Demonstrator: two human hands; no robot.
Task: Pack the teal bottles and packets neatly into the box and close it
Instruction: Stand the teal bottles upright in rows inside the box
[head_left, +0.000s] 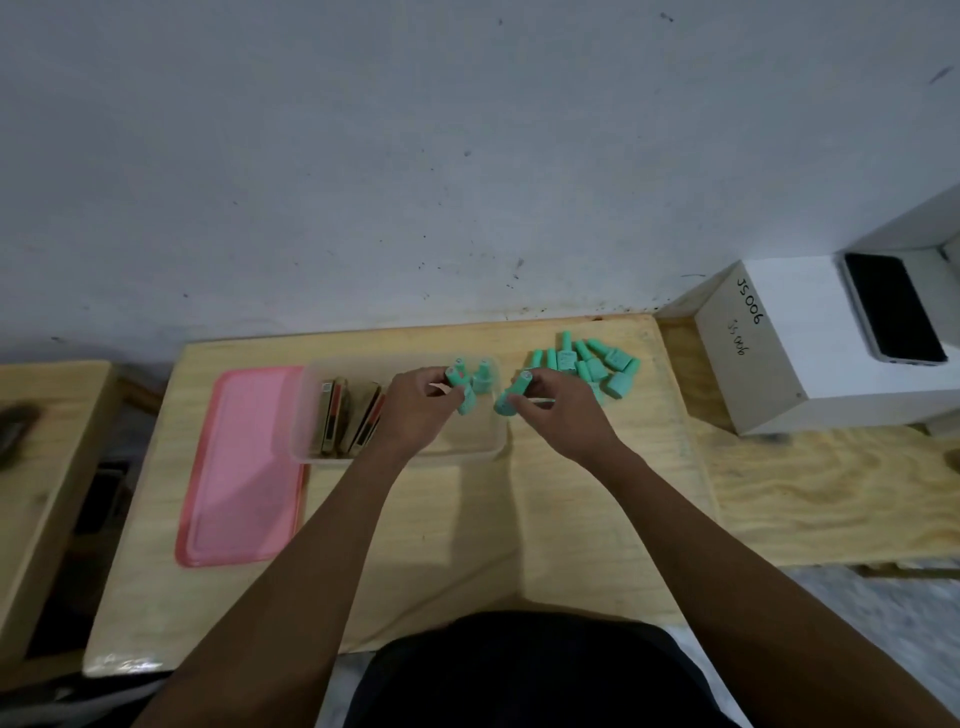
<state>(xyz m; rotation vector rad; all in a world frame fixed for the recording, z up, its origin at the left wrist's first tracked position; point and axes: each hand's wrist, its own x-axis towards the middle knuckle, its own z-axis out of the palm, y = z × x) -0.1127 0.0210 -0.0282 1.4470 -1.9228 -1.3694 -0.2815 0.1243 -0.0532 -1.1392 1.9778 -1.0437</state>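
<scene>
Gripping one teal bottle (464, 391) each, L hand (415, 410) & R hand (558, 410); pink lid (239, 467) beside box (400, 454).

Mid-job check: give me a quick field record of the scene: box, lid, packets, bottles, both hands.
box: clear plastic box on the wooden table, open
lid: pink lid lying flat on the table, left of the box
packets: packets standing on edge in the box's left part
bottles in box: one teal bottle at the far right
loose bottles: pile of teal bottles on the table right of the box
left hand: left hand holds a bottle over the box
right hand: right hand holds a bottle at the box's right edge
</scene>
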